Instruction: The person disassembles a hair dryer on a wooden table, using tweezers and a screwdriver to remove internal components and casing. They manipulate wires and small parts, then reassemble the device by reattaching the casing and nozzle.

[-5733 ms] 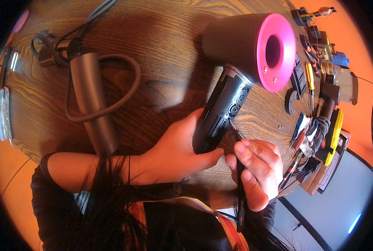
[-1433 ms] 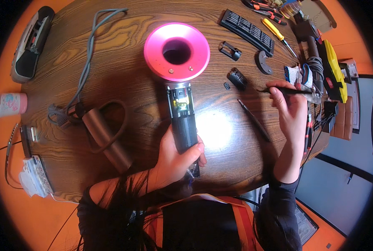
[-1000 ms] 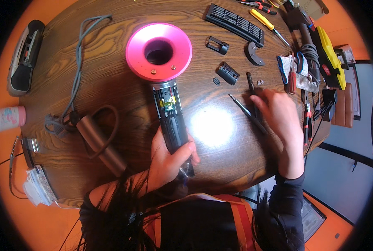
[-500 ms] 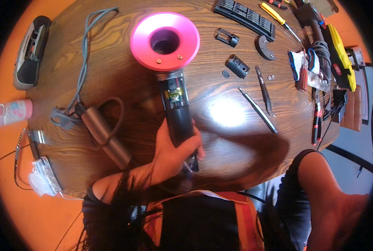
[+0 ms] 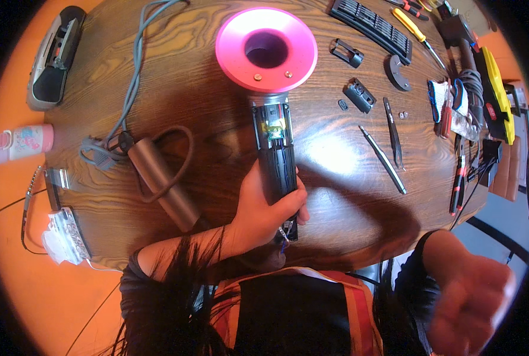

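- My left hand [image 5: 271, 207] is clamped around the black plastic handle of a hair dryer [image 5: 275, 151], thumb across the front, over the table [image 5: 217, 71] near the middle of its near edge
- My right hand [image 5: 471, 296], blurred, is past the table's near right corner; its fingers look curled in, and I cannot tell whether they hold anything
- Moments ago that hand held black tweezers [image 5: 394, 133]; now they lie toward the table's right edge, beside a slim metal pen-shaped screwdriver [image 5: 383, 159]
- Earlier the handle was covered; now its upper part is open, showing a yellow-and-green circuit board [image 5: 274, 127]
- The dryer's head faces up, a smooth, glossy pink ring [image 5: 300, 50] around a dark round hole, with two small metal studs
- Beyond the tools lie a black rectangular cover piece [image 5: 359, 96] and a ridged bit case [image 5: 374, 31] near the far right edge
- A pale pink bottle [image 5: 24, 143] at the left edge bears a printed pattern
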A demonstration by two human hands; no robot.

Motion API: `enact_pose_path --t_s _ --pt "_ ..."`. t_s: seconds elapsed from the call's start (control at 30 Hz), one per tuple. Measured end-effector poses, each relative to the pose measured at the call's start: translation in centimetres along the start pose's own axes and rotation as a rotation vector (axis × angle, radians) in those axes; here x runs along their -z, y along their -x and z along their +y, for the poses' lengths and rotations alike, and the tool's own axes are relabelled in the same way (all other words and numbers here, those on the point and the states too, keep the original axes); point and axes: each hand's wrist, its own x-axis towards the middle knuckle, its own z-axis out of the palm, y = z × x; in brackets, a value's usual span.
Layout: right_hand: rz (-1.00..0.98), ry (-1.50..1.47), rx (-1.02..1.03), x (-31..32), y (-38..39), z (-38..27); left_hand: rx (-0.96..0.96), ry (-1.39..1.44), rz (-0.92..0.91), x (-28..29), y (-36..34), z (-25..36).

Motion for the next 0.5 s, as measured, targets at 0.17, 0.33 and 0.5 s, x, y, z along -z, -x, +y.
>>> enact_pose_path --t_s 0.17,0.33,0.5 --pt "-0.388 0.262 -0.719 -8.3 3.0 4.2 -0.031 -0.060 -0.006 -0.1 -0.2 0.1" --pt "-0.417 0.286 -0.887 -12.3 7.6 3.9 0.004 -0.083 -0.017 0.0 -0.1 0.4" --pt "-0.311 0.334 -0.878 -12.9 7.2 3.5 -0.015 -0.074 -0.029 0.0 -0.2 0.3"
